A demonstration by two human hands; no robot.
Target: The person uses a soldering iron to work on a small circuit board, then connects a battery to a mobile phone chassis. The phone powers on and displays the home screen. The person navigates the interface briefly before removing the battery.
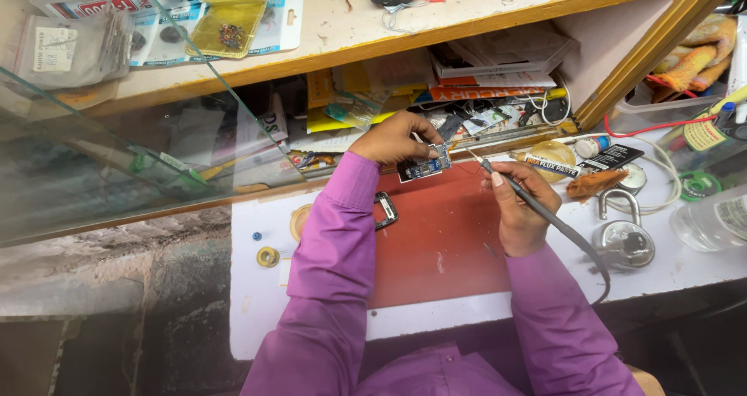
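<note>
My left hand (pixel 393 138) pinches a small dark circuit board (pixel 426 166) above the far edge of a red work mat (pixel 443 248). In my right hand (pixel 520 205) I hold a soldering iron (pixel 537 205) like a pen, its thin tip (pixel 473 156) pointing up-left, a short gap from the board's right end. The iron's black cord (pixel 589 256) trails down to the right. Both arms wear purple sleeves.
A small black frame (pixel 385 209) lies on the mat by my left sleeve. A padlock (pixel 622 236), flux tin (pixel 552 159), solder spool (pixel 698 184) and clear bottle (pixel 712 221) stand at right. A glass pane (pixel 117 131) is at left, with cluttered shelves behind.
</note>
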